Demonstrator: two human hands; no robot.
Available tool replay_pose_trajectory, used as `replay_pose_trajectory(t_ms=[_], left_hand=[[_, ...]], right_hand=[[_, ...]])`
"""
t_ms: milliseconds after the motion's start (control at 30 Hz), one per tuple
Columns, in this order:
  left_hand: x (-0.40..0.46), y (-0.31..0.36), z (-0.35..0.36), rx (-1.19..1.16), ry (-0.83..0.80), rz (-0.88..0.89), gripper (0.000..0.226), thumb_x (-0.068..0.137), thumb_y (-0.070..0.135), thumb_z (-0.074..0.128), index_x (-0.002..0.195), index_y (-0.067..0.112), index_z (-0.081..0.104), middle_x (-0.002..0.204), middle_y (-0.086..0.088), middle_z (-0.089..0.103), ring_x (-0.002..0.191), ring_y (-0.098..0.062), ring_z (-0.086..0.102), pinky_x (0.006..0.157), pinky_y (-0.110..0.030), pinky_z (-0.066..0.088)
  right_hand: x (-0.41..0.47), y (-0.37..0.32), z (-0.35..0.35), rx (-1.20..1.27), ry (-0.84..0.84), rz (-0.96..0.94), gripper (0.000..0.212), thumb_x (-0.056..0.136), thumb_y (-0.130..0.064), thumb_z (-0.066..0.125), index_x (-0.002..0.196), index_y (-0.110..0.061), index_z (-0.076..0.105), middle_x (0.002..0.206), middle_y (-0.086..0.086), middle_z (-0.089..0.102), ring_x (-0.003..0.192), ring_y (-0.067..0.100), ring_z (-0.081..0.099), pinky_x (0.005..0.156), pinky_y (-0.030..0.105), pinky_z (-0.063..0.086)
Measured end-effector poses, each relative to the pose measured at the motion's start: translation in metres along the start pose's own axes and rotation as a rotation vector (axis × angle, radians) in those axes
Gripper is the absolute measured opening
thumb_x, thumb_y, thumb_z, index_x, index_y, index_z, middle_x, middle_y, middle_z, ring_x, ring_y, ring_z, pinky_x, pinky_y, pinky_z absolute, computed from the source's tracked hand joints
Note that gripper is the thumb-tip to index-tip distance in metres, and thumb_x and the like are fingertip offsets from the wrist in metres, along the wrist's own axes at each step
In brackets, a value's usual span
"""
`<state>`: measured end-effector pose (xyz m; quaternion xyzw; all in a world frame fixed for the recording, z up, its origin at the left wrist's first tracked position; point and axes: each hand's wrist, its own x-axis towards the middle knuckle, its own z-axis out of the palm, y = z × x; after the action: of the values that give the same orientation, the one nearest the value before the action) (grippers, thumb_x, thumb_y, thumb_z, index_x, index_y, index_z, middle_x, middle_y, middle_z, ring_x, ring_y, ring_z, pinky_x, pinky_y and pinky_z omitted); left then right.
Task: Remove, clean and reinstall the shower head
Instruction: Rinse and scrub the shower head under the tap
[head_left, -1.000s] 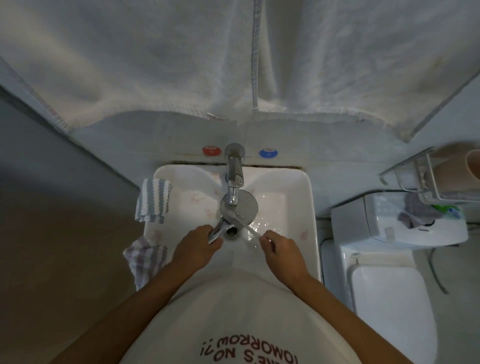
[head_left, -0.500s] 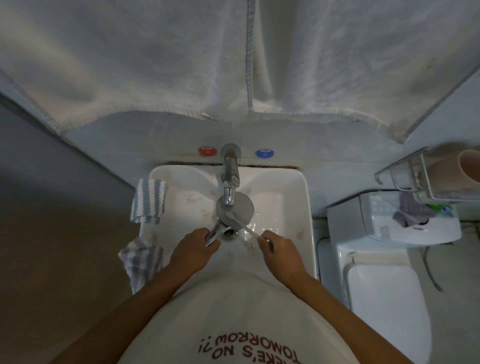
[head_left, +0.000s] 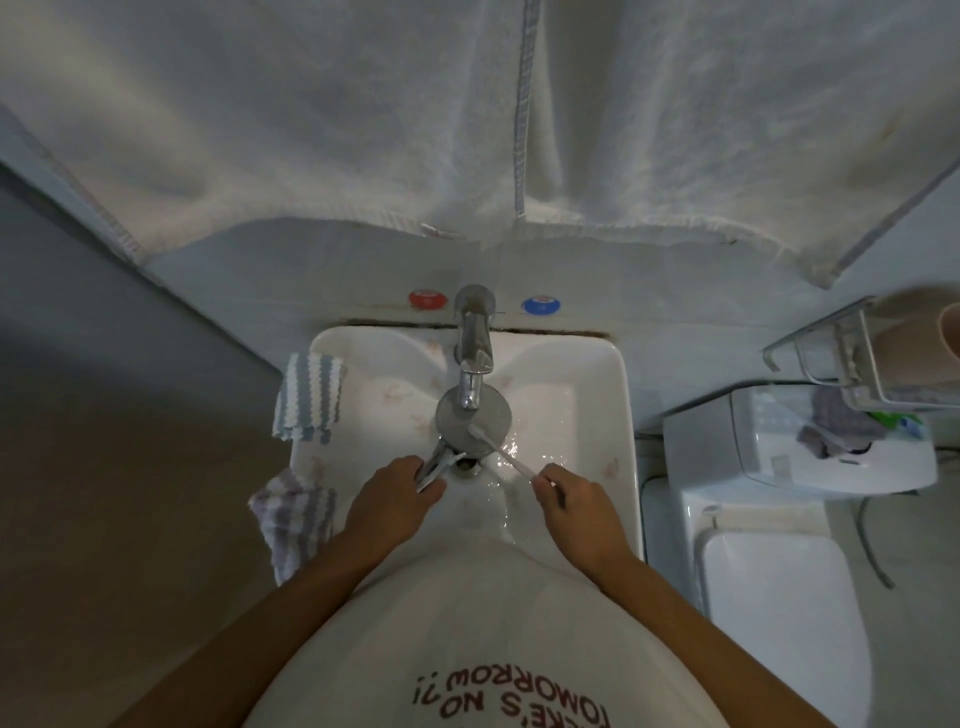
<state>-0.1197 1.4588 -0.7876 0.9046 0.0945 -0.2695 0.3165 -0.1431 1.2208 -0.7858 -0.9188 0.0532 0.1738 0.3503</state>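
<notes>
At the left edge of the sink hang two striped cloths, a blue-and-white one above a grey-and-purple one. Just right of them, my left hand curls around the chrome handle of the shower head, holding its round face up at the centre of the frame, under the spout of the tap. A red dot and a blue dot flank the tap on the wall. My right hand pinches a white toothbrush, its bristles touching the disc's lower right. The basin below is wet. Further right stands the toilet, with a wire rack above it.
</notes>
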Motion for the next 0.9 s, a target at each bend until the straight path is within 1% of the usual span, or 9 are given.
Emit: replay_pose_trajectory(t_ms=[100,233,300,433,567,667,733,833,900], left_hand=[[-0.004,0.003,0.003,0.022,-0.022,0.036,0.038,0.088,0.040,0.061,0.061,0.027,0.036,0.062,0.008,0.043,0.057,-0.013,0.044,0.054,-0.029,0.029],[-0.003,-0.001,0.002,0.046,0.019,-0.001,0.037,0.087,0.043,0.058,0.063,0.025,0.038,0.068,0.003,0.048,0.068,-0.025,0.054,0.060,-0.031,0.036],[-0.001,-0.005,0.000,0.018,0.036,-0.021,0.037,0.089,0.042,0.057,0.062,0.025,0.037,0.067,0.003,0.047,0.070,-0.026,0.054,0.060,-0.031,0.035],[-0.001,-0.009,-0.002,-0.014,0.040,-0.027,0.039,0.090,0.038,0.059,0.061,0.025,0.036,0.064,0.006,0.043,0.067,-0.020,0.050,0.056,-0.030,0.029],[-0.005,-0.011,0.004,0.005,-0.037,0.026,0.037,0.086,0.042,0.061,0.062,0.025,0.039,0.064,0.007,0.046,0.065,-0.019,0.049,0.059,-0.029,0.032],[-0.005,-0.011,0.004,0.019,-0.014,0.022,0.038,0.086,0.043,0.061,0.061,0.025,0.038,0.065,0.006,0.045,0.065,-0.021,0.049,0.060,-0.030,0.033],[-0.003,-0.011,0.003,0.013,0.017,-0.004,0.038,0.086,0.043,0.060,0.062,0.025,0.038,0.067,0.004,0.047,0.067,-0.022,0.051,0.061,-0.030,0.034],[-0.001,-0.014,0.001,-0.016,0.036,-0.030,0.033,0.087,0.042,0.059,0.066,0.021,0.044,0.072,0.000,0.053,0.072,-0.026,0.058,0.061,-0.030,0.036],[-0.001,-0.015,0.001,-0.012,0.031,-0.028,0.034,0.087,0.042,0.059,0.066,0.022,0.043,0.071,0.000,0.052,0.072,-0.027,0.058,0.060,-0.030,0.035]], right_hand=[[0.012,-0.013,0.002,0.015,0.031,0.010,0.028,0.101,-0.030,0.045,0.077,-0.018,0.050,0.053,-0.003,0.045,0.052,0.019,0.045,0.051,0.034,0.032],[0.023,-0.021,0.005,-0.026,0.017,0.014,0.027,0.101,-0.031,0.043,0.076,-0.022,0.047,0.052,-0.004,0.041,0.057,0.025,0.043,0.053,0.035,0.031],[0.018,-0.017,0.006,-0.034,0.007,0.009,0.026,0.099,-0.031,0.043,0.075,-0.022,0.047,0.052,-0.002,0.041,0.059,0.026,0.045,0.055,0.037,0.035],[0.007,-0.005,0.006,-0.034,0.020,-0.007,0.028,0.099,-0.034,0.044,0.073,-0.024,0.046,0.053,-0.001,0.045,0.055,0.021,0.048,0.054,0.039,0.041],[0.016,-0.007,0.007,0.007,0.048,0.023,0.029,0.100,-0.031,0.047,0.072,-0.024,0.047,0.052,-0.002,0.046,0.049,0.015,0.043,0.050,0.033,0.034],[0.024,-0.013,0.008,0.035,0.041,0.061,0.029,0.099,-0.030,0.047,0.074,-0.016,0.049,0.055,0.006,0.050,0.051,0.020,0.043,0.052,0.036,0.036],[0.022,-0.012,0.007,0.055,0.026,0.068,0.028,0.098,-0.030,0.047,0.074,-0.014,0.050,0.057,0.009,0.052,0.052,0.021,0.043,0.054,0.037,0.038],[0.010,-0.005,0.004,0.078,0.006,0.073,0.027,0.098,-0.028,0.047,0.072,-0.019,0.050,0.052,0.002,0.046,0.047,0.012,0.038,0.052,0.032,0.035],[0.007,-0.001,0.002,0.093,0.001,0.091,0.028,0.098,-0.027,0.047,0.070,-0.024,0.049,0.051,-0.002,0.044,0.045,0.009,0.037,0.051,0.029,0.033]])
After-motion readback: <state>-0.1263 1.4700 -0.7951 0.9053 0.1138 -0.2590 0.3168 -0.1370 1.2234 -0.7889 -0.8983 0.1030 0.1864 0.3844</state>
